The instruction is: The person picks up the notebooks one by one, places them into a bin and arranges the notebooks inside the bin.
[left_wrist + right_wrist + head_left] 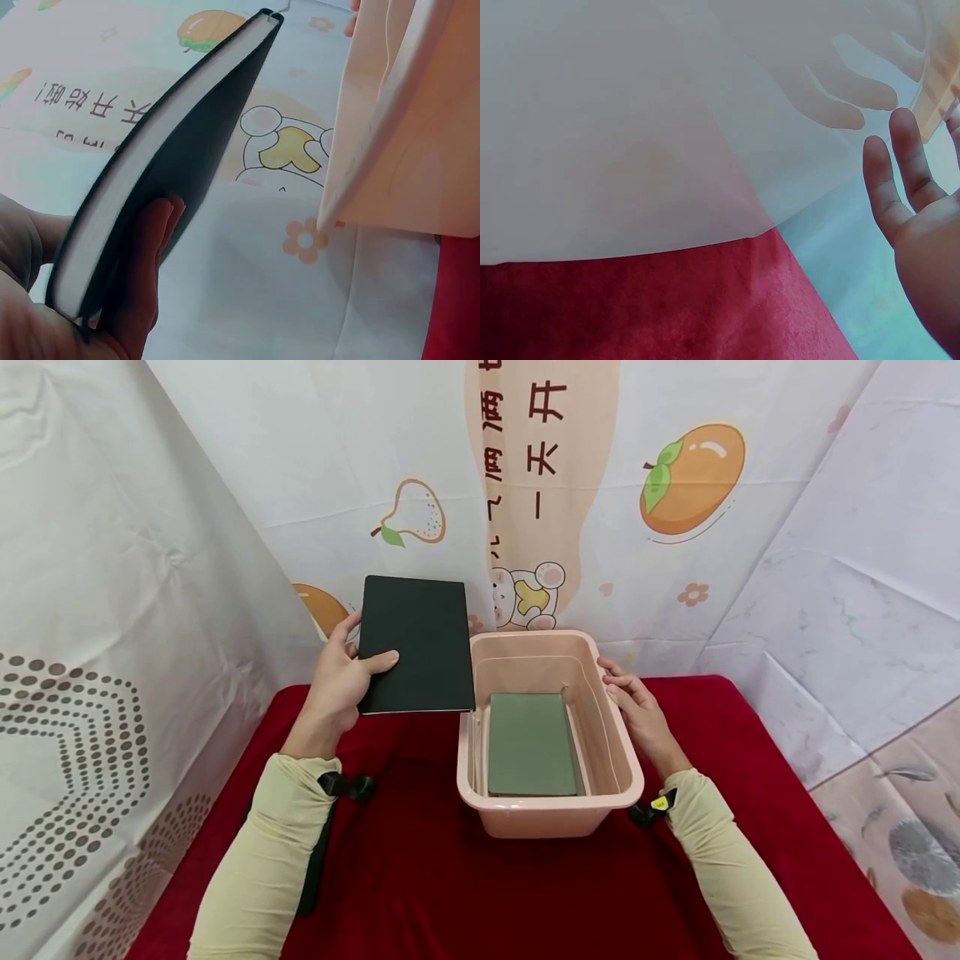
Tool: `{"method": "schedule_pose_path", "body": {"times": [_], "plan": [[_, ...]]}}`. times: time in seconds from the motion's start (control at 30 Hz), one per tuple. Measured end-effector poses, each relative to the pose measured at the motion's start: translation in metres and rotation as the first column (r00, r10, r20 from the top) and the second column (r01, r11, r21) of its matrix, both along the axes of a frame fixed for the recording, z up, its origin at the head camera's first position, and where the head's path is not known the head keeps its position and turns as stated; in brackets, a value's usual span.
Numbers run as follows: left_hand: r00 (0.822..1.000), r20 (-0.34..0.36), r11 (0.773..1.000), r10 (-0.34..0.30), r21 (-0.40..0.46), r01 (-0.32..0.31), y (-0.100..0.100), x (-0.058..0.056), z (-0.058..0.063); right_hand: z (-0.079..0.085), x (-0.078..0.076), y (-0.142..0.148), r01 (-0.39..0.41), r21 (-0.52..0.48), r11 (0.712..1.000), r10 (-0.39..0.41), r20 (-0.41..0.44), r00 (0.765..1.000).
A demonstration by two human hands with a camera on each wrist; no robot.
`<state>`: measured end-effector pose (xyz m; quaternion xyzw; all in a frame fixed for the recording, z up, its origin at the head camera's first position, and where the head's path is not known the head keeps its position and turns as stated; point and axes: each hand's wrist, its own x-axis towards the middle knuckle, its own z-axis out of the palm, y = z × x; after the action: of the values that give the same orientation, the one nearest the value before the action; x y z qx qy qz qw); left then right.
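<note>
My left hand (pixel 339 681) grips a black hardcover notebook (pixel 417 647) by its left side, thumb across the front cover and fingers behind. Raised and tilted, the notebook overlaps the left rim of a pink plastic basin (pixel 546 823) in the head view. Its white page edges show in the left wrist view, between dark covers (pixel 202 142). On the basin's right side, my right hand (pixel 641 714) touches the rim with fairly straight fingers; the right wrist view shows fingers (pixel 909 150) spread beside the wall. Inside the basin a green book (pixel 531 743) lies flat.
A red cloth (pixel 405 877) covers the table. Another black flat object (pixel 317 864) lies on it, partly hidden under my left forearm. Behind the table hangs a white printed curtain (pixel 337 460), close to the basin's far side.
</note>
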<state>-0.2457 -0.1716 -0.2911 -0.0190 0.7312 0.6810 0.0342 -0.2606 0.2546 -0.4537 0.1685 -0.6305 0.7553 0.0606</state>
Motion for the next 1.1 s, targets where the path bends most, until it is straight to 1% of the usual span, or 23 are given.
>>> {"method": "schedule_pose_path", "body": {"times": [0.13,0.23,0.33,0.43,0.57,0.8,0.97,1.1], "plan": [[1.000,-0.007,0.999,0.000,-0.046,0.000,0.002,-0.001,0.001,0.000,0.000,-0.001,0.003,0.001,1.000,-0.003,0.009,1.000],[1.000,-0.002,0.998,0.009,-0.065,-0.009,0.005,-0.001,0.003,0.000,0.000,-0.001,0.007,0.006,1.000,-0.007,0.013,1.000],[1.000,0.003,0.997,0.029,-0.073,-0.029,0.009,-0.003,0.004,0.000,0.000,0.000,0.014,0.010,1.000,-0.014,0.011,1.000],[0.999,-0.007,0.997,0.041,-0.064,-0.041,0.014,-0.006,0.004,0.000,0.000,0.000,0.019,0.011,1.000,-0.019,0.009,1.000],[0.999,-0.030,0.999,0.021,-0.040,-0.022,0.023,-0.008,0.004,-0.001,0.000,0.001,0.012,0.005,1.000,-0.012,0.010,1.000],[0.998,-0.045,0.997,-0.043,-0.062,0.041,0.031,-0.009,0.002,-0.004,-0.001,0.001,0.009,0.020,1.000,-0.009,0.009,1.000],[0.997,-0.061,0.998,-0.049,-0.046,0.046,0.037,-0.011,0.004,-0.003,-0.001,0.001,0.016,0.016,1.000,-0.016,0.007,1.000],[0.997,-0.072,0.999,-0.030,-0.031,0.028,0.042,-0.013,0.004,-0.002,0.001,0.000,0.021,0.021,1.000,-0.021,0.003,1.000]]}}
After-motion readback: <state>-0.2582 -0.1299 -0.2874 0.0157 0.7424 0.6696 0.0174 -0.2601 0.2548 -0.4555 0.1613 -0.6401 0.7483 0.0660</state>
